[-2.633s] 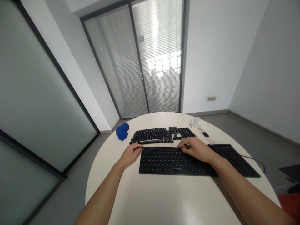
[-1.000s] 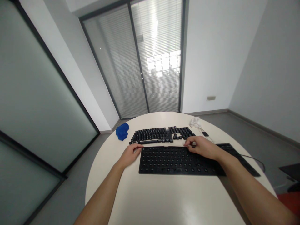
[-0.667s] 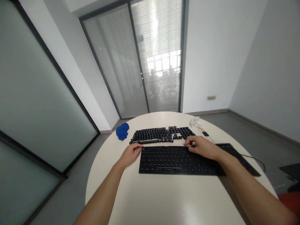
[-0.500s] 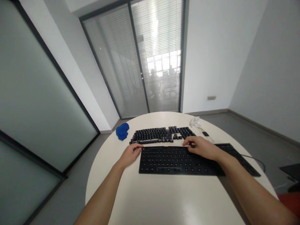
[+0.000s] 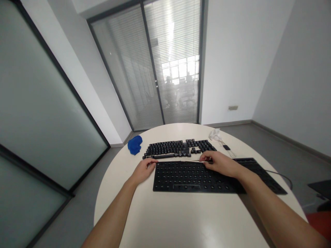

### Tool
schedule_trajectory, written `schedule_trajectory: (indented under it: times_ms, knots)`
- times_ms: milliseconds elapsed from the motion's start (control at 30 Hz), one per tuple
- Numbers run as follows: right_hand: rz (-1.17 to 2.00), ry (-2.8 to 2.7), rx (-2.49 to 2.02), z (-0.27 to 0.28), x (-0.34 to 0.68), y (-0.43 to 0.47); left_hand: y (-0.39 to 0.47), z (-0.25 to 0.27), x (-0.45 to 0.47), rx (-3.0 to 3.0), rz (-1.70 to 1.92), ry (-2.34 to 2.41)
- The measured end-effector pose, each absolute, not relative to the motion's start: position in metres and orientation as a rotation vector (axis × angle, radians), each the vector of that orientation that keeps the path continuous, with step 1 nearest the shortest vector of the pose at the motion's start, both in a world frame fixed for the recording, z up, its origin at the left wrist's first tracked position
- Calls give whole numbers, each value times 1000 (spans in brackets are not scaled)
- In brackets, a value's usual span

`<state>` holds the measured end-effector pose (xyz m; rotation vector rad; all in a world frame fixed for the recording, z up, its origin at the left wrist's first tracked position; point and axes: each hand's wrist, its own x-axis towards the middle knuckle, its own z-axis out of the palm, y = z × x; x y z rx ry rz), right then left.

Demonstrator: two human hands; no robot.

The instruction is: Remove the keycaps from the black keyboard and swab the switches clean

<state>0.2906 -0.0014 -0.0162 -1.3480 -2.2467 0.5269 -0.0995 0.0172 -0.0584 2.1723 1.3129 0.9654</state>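
Right hand (image 5: pixel 219 164) leftward, grip unclear

Right hand (image 5: pixel 218 163) shifted slightly left along far edge of keyboard (image 5: pixel 186 177) since half-second ago.

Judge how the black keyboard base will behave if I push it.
The keyboard base is unlikely to tip, since it lies low and broad. It may slide fairly easily, as the tabletop looks smooth. Its cable could drag, trailing off at the right.
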Motion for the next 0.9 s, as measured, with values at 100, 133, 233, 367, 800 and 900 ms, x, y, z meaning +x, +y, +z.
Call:
schedule_trajectory:
  times_ms: [100, 133, 233, 367, 800, 900]
  knots:
    - [496, -2248, -1354, -16, 288, -3, 17, -58, -99, 2175, 959, 1321]
    - [489, -2248, -1356, -15, 287, -3, 17, -58, -99, 2177, 956, 1322]
    - [476, -2259, -1339, -13, 285, -4, 17, -58, -98, 2175, 956, 1321]
    - [458, -2300, -1303, -10, 284, -4, 17, -59, -98, 2161, 962, 1321]
    - [339, -2210, -1241, -10, 249, -16, 13, -50, -92, 2181, 952, 1315]
    - [304, -2219, -1186, -11, 237, -18, 12, -48, -89, 2180, 954, 1317]
